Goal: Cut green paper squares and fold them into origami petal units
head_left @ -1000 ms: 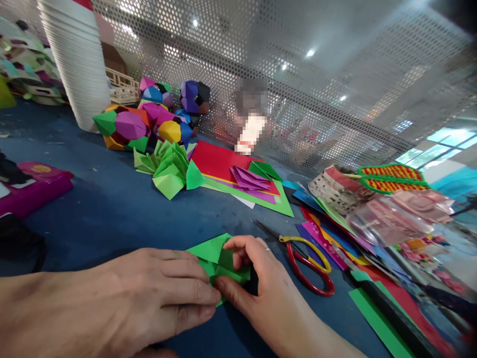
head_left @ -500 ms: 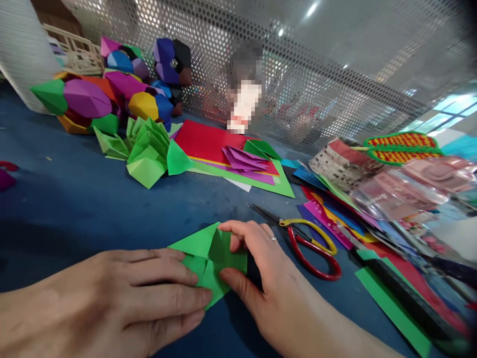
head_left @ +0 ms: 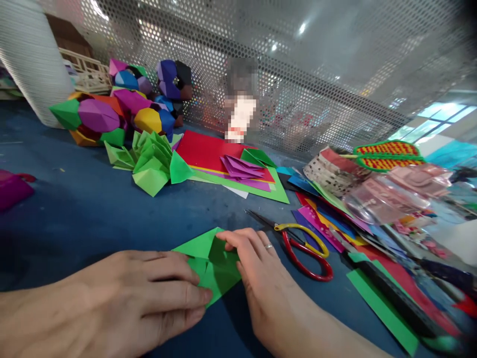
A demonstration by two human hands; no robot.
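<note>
On the blue desk [head_left: 93,209], behind a mesh screen [head_left: 298,74], lie paper models [head_left: 119,112], loose sheets [head_left: 219,154] and scissors [head_left: 301,248]. Left hand [head_left: 122,298], fingers pressed together and flat, pins the green paper [head_left: 212,268] at the near edge. Right hand [head_left: 261,278], fingers curled, presses its upper flap. Step judged: creasing a fold; the next move calls for firm, aligned pressure along the crease.
</note>
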